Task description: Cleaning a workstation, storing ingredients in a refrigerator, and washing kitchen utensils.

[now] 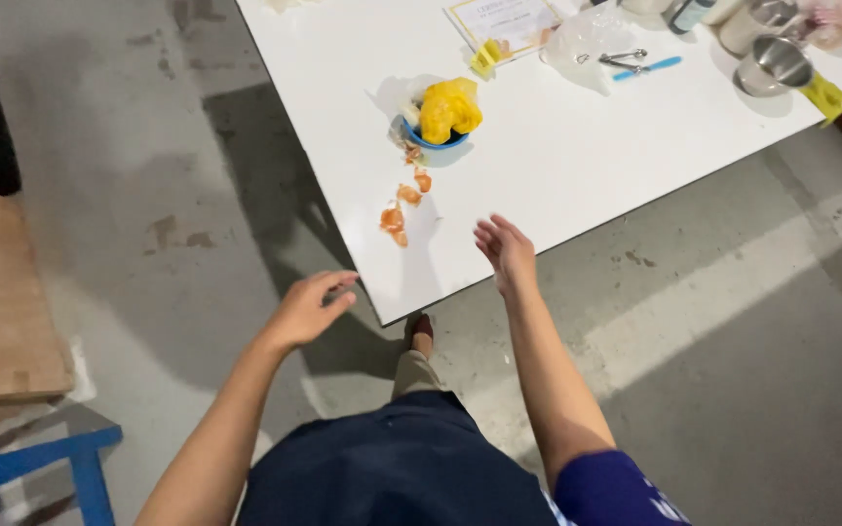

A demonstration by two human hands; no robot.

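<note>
A grey concrete floor surrounds your white worktop (557, 166). Orange peel scraps (397, 216) lie loose at centre frame, not yet gathered, below the blue bowl (438, 142). Your right hand (506, 250) hovers spread beside them; your left hand (310, 307), loosely curled, holds nothing.

Light: bright, even, glaring off the white table (557, 156).
Shadows: soft, thrown toward eight o'clock from the table edge onto the grey floor (197, 195).
Blur: my left hand (309, 307) slightly smeared.
Edges: mild wide-angle stretch.
</note>
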